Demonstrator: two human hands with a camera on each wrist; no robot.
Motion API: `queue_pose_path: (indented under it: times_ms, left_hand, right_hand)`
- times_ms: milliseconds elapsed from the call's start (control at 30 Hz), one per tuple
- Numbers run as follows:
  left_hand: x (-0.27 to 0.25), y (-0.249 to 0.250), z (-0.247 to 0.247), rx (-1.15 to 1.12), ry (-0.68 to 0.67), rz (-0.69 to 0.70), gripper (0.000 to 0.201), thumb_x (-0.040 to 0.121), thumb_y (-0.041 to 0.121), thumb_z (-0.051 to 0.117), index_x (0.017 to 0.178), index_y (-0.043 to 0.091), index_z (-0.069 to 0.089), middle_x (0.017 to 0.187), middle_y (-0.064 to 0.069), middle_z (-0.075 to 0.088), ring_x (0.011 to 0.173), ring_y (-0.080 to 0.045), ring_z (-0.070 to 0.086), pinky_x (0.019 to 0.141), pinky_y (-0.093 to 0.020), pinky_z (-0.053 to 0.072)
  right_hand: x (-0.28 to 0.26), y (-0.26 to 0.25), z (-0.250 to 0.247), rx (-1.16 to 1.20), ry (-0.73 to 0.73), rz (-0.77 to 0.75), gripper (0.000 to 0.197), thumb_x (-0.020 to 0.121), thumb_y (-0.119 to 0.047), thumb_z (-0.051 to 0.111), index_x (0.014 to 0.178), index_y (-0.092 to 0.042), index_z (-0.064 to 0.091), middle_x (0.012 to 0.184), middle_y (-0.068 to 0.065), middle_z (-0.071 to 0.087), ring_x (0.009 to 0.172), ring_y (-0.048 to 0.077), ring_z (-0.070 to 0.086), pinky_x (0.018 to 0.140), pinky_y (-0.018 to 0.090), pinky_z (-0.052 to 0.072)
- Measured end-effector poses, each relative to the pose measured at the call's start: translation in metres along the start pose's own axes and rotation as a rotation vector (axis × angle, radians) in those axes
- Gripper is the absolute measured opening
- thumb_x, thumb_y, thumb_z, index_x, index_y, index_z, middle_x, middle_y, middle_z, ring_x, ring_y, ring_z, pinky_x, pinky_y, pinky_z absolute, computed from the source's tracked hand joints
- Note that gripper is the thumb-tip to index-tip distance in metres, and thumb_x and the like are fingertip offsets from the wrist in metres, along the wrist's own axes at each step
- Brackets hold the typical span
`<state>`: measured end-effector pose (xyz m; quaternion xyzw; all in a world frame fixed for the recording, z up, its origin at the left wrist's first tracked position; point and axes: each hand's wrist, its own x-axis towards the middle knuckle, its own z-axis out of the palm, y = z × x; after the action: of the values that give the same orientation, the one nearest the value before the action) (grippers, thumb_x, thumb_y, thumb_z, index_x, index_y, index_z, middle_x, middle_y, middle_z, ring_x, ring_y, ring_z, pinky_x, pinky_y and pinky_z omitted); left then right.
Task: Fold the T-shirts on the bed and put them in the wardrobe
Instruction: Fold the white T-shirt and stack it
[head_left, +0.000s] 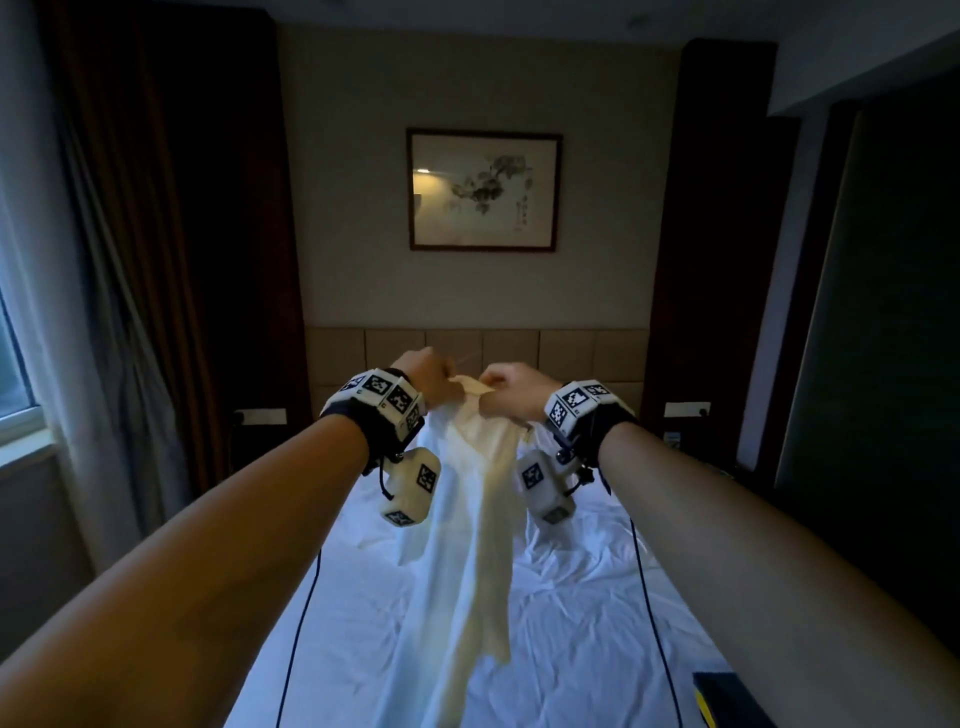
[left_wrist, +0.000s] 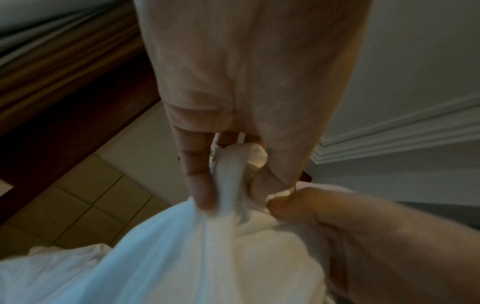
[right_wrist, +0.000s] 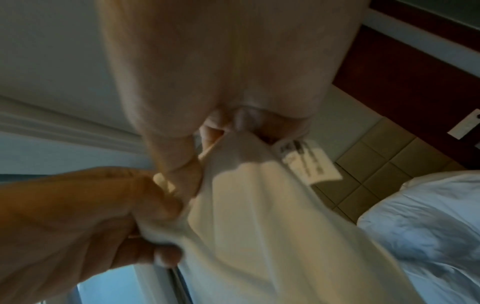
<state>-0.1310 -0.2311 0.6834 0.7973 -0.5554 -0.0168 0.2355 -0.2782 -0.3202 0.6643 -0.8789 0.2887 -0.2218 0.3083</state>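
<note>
**Item: cream T-shirt, held aloft, unfolded**

T-shirt (head_left: 480, 499), centre of the head view, hanging limp above the bed (head_left: 587, 613); judged light, soft, shapeless, prone to bunch; best taken at the shoulder seams, well apart. Left hand (head_left: 423, 376) and right hand (head_left: 511, 389) raised side by side, nearly touching, arms outstretched; fingers (left_wrist: 198, 181) of both curled and clamped on its gathered top edge; label (right_wrist: 306, 160) dangling beside the right hand.

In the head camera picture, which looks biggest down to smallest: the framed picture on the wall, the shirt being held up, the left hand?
1. Shirt
2. Framed picture, though it hangs farther away
3. Left hand
</note>
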Motion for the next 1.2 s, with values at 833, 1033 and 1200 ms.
queue_pose_path:
  times_ms: [833, 1033, 1200]
  left_hand:
    - [0.019, -0.056, -0.008, -0.156, 0.267, -0.327, 0.024, 0.086, 0.014, 0.060, 0.107, 0.006, 0.069, 0.107, -0.021, 0.065, 0.090, -0.035, 0.061, 0.076, -0.034, 0.050]
    - [0.015, -0.070, -0.004, -0.420, 0.179, -0.395, 0.032, 0.074, 0.013, 0.070, 0.103, 0.000, 0.070, 0.095, -0.016, 0.072, 0.070, -0.026, 0.066, 0.054, -0.025, 0.052]
    - [0.013, -0.076, -0.009, -0.802, 0.328, -0.244, 0.020, 0.069, 0.025, 0.067, 0.079, 0.008, 0.069, 0.073, -0.014, 0.072, 0.074, -0.031, 0.072, 0.076, -0.048, 0.059]
  right_hand:
    - [-0.014, 0.066, -0.037, 0.489, 0.416, 0.397, 0.024, 0.078, 0.013, 0.057, 0.077, -0.007, 0.072, 0.081, 0.021, 0.069, 0.071, 0.029, 0.066, 0.075, 0.039, 0.060]
    - [-0.029, 0.046, -0.051, 0.175, 0.434, 0.350, 0.018, 0.082, -0.005, 0.060, 0.080, -0.018, 0.072, 0.060, 0.004, 0.065, 0.049, 0.016, 0.058, 0.047, 0.022, 0.046]
    - [-0.025, 0.038, -0.049, 0.482, 0.464, 0.287, 0.013, 0.085, 0.004, 0.062, 0.082, -0.007, 0.068, 0.075, 0.016, 0.069, 0.065, 0.025, 0.067, 0.078, 0.042, 0.059]
